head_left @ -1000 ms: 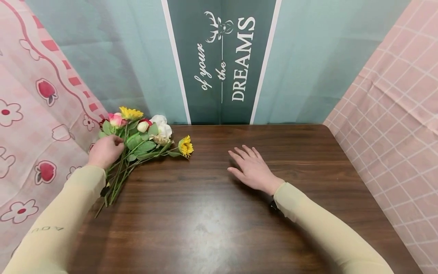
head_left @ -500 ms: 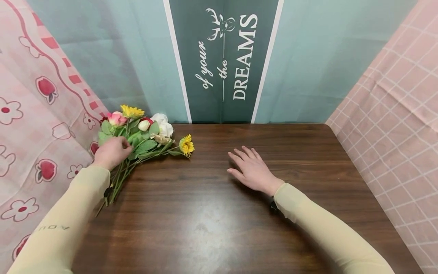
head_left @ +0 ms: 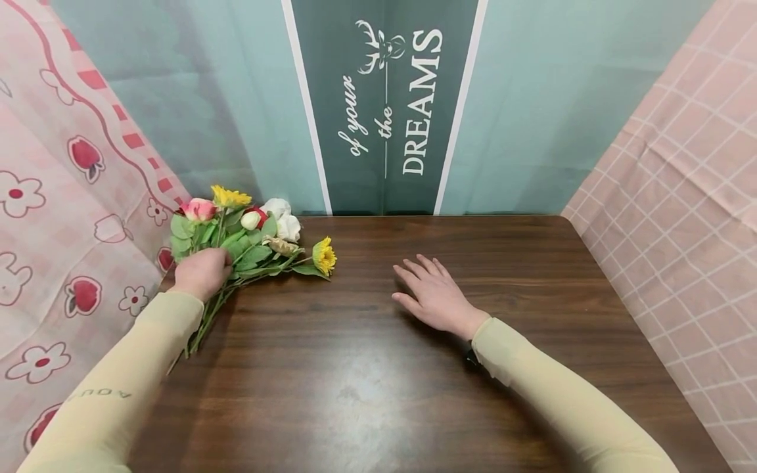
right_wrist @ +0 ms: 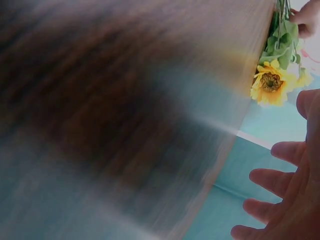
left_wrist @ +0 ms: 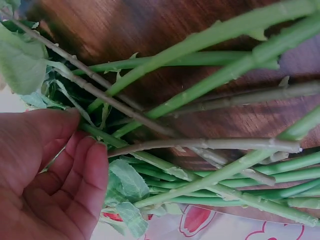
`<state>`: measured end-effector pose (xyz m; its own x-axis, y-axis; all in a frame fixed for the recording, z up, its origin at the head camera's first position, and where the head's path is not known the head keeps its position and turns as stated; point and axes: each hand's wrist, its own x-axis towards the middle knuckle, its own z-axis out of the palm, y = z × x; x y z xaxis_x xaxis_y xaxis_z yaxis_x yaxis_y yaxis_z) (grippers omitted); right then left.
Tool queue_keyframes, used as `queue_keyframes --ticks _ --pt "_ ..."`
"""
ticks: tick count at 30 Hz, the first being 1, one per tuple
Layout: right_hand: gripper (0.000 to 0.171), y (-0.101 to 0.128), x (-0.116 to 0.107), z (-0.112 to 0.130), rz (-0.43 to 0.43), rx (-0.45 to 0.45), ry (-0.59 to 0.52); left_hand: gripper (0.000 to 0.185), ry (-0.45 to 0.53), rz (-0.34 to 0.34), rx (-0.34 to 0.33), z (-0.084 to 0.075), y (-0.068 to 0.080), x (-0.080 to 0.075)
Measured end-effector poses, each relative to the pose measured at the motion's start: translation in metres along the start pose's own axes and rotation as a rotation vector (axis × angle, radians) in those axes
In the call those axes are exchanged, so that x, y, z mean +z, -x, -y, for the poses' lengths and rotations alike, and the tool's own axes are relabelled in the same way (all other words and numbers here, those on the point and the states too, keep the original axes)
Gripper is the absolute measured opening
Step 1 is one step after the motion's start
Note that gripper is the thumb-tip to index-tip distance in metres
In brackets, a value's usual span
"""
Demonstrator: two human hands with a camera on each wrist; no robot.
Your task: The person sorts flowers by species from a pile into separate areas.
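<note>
A bunch of flowers lies at the table's back left: a pink bloom (head_left: 199,209), yellow flowers (head_left: 230,197), a white bud (head_left: 251,220), a white bloom (head_left: 286,223) and a sunflower (head_left: 324,256) at its right end. Over the upper stems, my left hand (head_left: 204,272) has its fingers curled. In the left wrist view, its thumb and fingertips pinch a green stem (left_wrist: 165,167) among several crossing green and brown stems; which bloom it bears is unclear. My right hand (head_left: 436,299) lies palm down at the table's middle right, fingers spread, holding nothing.
The brown wooden table (head_left: 355,368) ends at a teal curtain (head_left: 532,98) with printed lettering. A pink patterned cloth (head_left: 47,263) hangs close beside the flowers on the left; a pink grid cloth (head_left: 680,197) hangs on the right.
My left hand has shifted right and slightly toward me over the stems, and its fingers have curled in more. The flowers have barely shifted. My right hand has stayed in place.
</note>
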<state>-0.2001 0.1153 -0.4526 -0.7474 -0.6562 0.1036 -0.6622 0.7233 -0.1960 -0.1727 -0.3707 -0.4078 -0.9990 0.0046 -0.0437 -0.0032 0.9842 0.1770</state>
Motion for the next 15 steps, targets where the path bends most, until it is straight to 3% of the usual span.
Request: queue_keyframes --ticks 8,15 --pt "0.070 0.005 -0.002 -0.005 0.004 0.022 -0.015 0.012 0.083 -0.036 -0.017 -0.007 0.003 -0.017" --pt "0.069 0.006 -0.007 -0.008 -0.002 0.033 -0.025 0.022 0.152 -0.059 0.022 -0.034 -0.004 -0.045"
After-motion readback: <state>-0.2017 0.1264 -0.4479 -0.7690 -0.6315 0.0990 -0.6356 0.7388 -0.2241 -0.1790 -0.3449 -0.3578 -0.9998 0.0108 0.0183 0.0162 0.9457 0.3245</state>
